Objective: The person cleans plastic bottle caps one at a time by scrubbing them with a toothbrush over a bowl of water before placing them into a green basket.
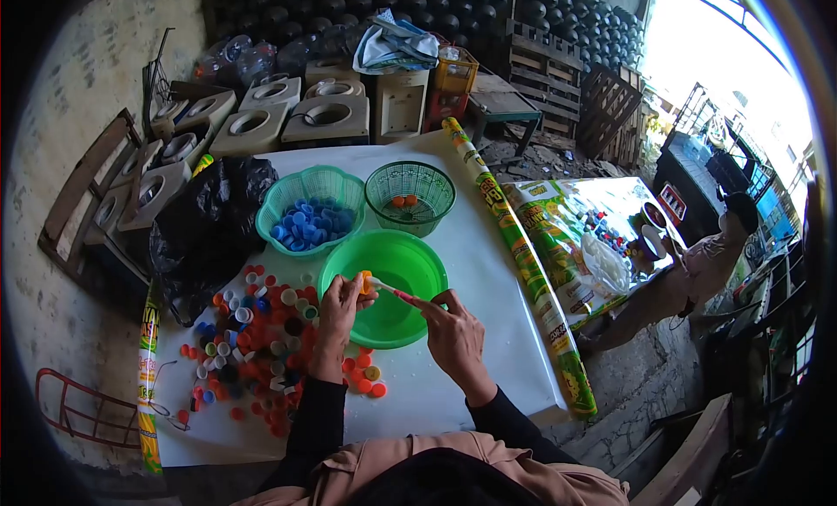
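My left hand [341,311] pinches an orange bottle cap [365,282] above the near-left rim of a green basin [408,335]. In my right hand [457,337] is a toothbrush [404,295] with a red and white handle, its head end at the cap. The basin appears to hold some water. Behind it stand a mint-green basket [277,198] with many blue caps [311,224] and a dark green basket [380,193] with a few orange caps [404,201]. Loose red, white, blue and dark caps [279,366] lie spread around my left forearm.
A black plastic bag [205,227] sits at the table's left. Rolled printed sheeting [521,266] edges the white tabletop [514,366]. On the right, another person [697,271] is at a second table with caps [610,231]. Beige cases [327,118] and pallets [542,74] stand behind.
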The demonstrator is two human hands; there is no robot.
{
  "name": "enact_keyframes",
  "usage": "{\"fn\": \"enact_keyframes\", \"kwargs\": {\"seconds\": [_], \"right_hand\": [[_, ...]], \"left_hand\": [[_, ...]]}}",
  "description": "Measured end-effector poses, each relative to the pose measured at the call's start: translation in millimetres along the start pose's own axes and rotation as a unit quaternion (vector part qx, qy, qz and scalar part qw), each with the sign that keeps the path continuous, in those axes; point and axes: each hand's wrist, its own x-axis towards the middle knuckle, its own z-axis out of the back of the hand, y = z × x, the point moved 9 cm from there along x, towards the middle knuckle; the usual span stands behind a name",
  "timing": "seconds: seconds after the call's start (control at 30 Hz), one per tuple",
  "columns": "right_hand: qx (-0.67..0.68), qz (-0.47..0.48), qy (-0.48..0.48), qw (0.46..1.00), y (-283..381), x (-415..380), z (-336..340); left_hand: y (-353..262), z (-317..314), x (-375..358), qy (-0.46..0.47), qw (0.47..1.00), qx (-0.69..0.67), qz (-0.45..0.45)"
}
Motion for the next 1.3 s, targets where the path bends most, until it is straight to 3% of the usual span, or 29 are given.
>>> {"fn": "enact_keyframes", "kwargs": {"seconds": [0.13,0.23,0.33,0.47,0.57,0.67,0.9,1.03,1.07,1.13,1.3], "right_hand": [[0.031,0.013,0.023,0.999,0,-2,3],[-0.013,0.004,0.031,0.999,-7,7,5],[-0.075,0.002,0.021,0.997,-20,15,-10],[-0.078,0.05,0.054,0.994,-24,16,-29],[-0.044,-0.004,0.012,0.999,-18,13,-8],[0.036,-0.001,-0.004,0.999,0,5,6],[-0.012,-0.021,-0.034,0.999,-28,4,-5],[0.004,-0.008,-0.07,0.998,-38,-3,-15],[0.008,-0.014,-0.072,0.997,-41,-3,-16],[0.018,-0.024,-0.064,0.997,-45,-6,-20],[0.023,-0.007,-0.066,0.998,-47,-7,-22]], "left_hand": [[4,6,4,-0.01,0.998,0.054,-0.035],[-11,10,-3,-0.056,0.969,0.188,-0.151],[-17,9,-8,-0.087,0.966,0.175,-0.167],[-13,9,-7,-0.046,0.968,0.191,-0.155],[-19,9,-9,-0.057,0.969,0.186,-0.154],[-19,6,-10,-0.063,0.961,0.215,-0.162],[-35,-9,-21,-0.045,0.954,0.201,-0.22],[-62,-19,-45,-0.101,0.898,0.312,-0.292],[-70,-26,-50,-0.084,0.879,0.351,-0.311],[-50,-30,-44,0.015,0.882,0.405,-0.24],[-73,-35,-53,-0.013,0.861,0.401,-0.313]]}}
